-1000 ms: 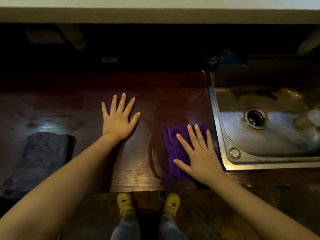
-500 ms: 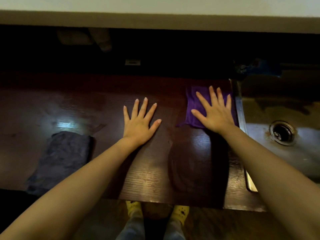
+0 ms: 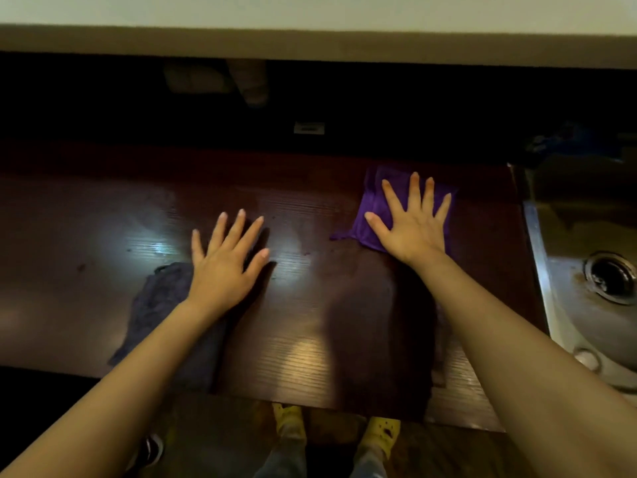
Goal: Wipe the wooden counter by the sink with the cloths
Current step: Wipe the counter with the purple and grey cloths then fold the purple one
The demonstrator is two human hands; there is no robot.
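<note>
1. Fingers (image 3: pixel 415 191) of the right hand (image 3: pixel 412 224) are spread wide and flat, pressing down on the purple cloth (image 3: pixel 370 208) rather than gripping it; the palm covers much of the fabric.
2. Fingers (image 3: pixel 238 229) of the left hand (image 3: pixel 225 267) are likewise splayed and flat, resting bare on the wooden counter (image 3: pixel 303 305) and holding nothing; the heel of this hand and the wrist overlap the edge of the grey cloth (image 3: pixel 158 305).
3. Materials and shapes: the purple cloth is soft, thin and rumpled, roughly square, with one corner trailing away from the sink (image 3: pixel 586 270); the grey cloth is thicker, darker, loosely folded into a long shape; the counter is dark brown wood with fine straight grain, glossy where light strikes it, with a duller, darker band running from the purple cloth toward the front edge.
4. Places by the sink: the purple cloth lies near the sink's rim, toward the back of the counter; the grey cloth lies well apart from the sink, near the counter's front edge; the sink is dull stainless steel with a round drain (image 3: pixel 612 277) and brownish stains.
5. Around: yellow shoes (image 3: pixel 384 431) show on the floor below the counter's edge; both bare forearms cross the counter, the left one hiding part of the grey cloth; the wall behind is too dark to read.
</note>
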